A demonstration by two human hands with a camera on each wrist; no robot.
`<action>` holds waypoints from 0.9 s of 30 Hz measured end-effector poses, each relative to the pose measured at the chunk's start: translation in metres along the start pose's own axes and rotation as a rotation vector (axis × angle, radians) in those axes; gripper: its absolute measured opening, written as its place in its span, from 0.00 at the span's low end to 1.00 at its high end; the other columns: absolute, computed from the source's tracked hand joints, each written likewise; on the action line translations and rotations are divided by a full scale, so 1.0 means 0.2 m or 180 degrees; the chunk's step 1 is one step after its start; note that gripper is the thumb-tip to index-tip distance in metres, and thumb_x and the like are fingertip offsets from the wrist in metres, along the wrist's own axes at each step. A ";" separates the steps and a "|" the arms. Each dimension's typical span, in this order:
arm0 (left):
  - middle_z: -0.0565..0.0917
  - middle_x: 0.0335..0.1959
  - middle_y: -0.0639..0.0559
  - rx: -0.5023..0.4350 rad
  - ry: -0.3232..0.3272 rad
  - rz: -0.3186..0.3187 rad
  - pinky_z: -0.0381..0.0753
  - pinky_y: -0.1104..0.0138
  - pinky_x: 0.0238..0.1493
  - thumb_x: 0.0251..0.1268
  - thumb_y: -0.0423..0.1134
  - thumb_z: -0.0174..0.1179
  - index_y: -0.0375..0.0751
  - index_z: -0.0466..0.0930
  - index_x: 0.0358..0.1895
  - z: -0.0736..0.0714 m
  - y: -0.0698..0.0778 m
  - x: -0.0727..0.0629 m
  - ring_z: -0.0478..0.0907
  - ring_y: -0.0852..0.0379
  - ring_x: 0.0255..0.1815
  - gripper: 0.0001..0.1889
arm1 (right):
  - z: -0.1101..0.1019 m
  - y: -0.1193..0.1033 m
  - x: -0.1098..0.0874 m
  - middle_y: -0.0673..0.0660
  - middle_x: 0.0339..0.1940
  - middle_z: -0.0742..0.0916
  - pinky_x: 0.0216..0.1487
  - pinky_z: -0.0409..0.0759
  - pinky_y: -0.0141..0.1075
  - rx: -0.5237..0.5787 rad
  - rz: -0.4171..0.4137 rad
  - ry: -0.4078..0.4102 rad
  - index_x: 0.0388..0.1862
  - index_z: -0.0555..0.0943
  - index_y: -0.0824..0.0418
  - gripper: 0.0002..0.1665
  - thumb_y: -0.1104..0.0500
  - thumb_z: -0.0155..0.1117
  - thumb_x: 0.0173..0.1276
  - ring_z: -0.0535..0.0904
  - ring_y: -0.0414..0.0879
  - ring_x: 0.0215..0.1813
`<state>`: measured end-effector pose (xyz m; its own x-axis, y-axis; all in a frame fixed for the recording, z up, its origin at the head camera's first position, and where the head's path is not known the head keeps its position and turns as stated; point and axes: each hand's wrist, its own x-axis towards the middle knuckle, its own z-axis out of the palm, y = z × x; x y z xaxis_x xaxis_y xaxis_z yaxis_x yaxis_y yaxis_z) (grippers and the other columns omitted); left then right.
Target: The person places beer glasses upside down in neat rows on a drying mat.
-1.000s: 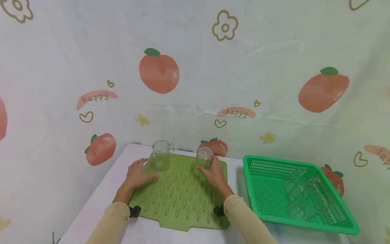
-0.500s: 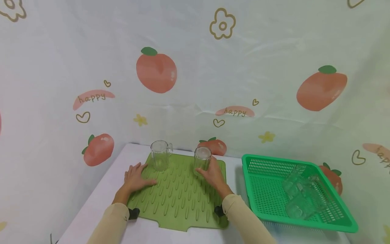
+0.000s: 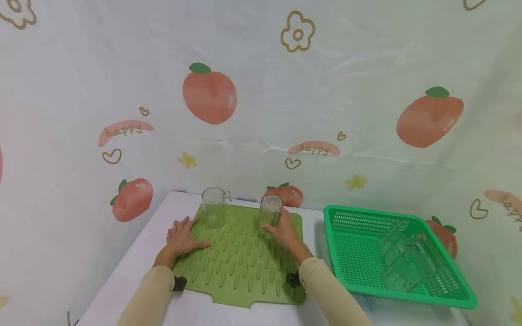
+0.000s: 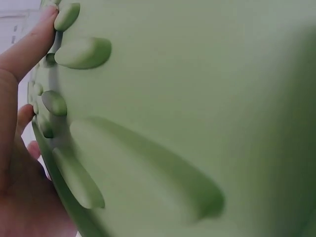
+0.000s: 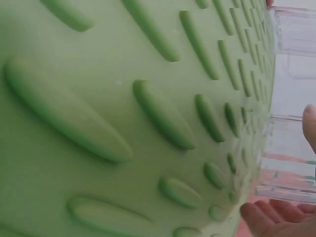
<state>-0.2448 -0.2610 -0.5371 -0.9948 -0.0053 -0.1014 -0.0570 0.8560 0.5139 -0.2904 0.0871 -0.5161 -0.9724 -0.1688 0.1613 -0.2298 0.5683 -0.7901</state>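
A clear glass mug (image 3: 214, 213) stands at the back left of the green ridged mat (image 3: 240, 267), its handle toward the right. Another clear glass (image 3: 270, 213) stands bottom up at the mat's back right; whether it has a handle is hidden. My right hand (image 3: 287, 233) holds this glass from the right, thumb in front and fingers behind. In the right wrist view the glass (image 5: 286, 170) shows between thumb and fingers (image 5: 261, 217). My left hand (image 3: 181, 239) rests at the mat's left edge, fingers spread, just short of the first mug.
To the right stands a green perforated basket (image 3: 346, 253) with several clear glass mugs (image 3: 401, 271) lying in its right half. Mat and basket are on a white table (image 3: 122, 271). A printed cloth (image 3: 261, 113) hangs close behind the table.
The left hand has moved slightly away from the left mug, down and left onto the mat's edge. The right hand and its glass stay in place; the head view has shifted slightly.
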 end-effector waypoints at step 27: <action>0.50 0.81 0.28 0.0008 -0.0098 -0.0050 0.41 0.26 0.74 0.50 0.65 0.74 0.40 0.57 0.80 0.01 0.00 0.01 0.36 0.19 0.81 0.58 | -0.39 -0.21 -0.14 0.67 0.81 0.63 0.76 0.62 0.67 -0.2203 -0.0464 -0.0154 0.84 0.50 0.63 0.71 0.24 0.69 0.57 0.60 0.71 0.79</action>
<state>-0.2460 -0.2599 -0.5379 -0.9907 -0.0029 -0.1357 -0.0723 0.8572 0.5099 -0.2564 0.1303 -0.4422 -0.9304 -0.3086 0.1977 -0.3468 0.9158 -0.2025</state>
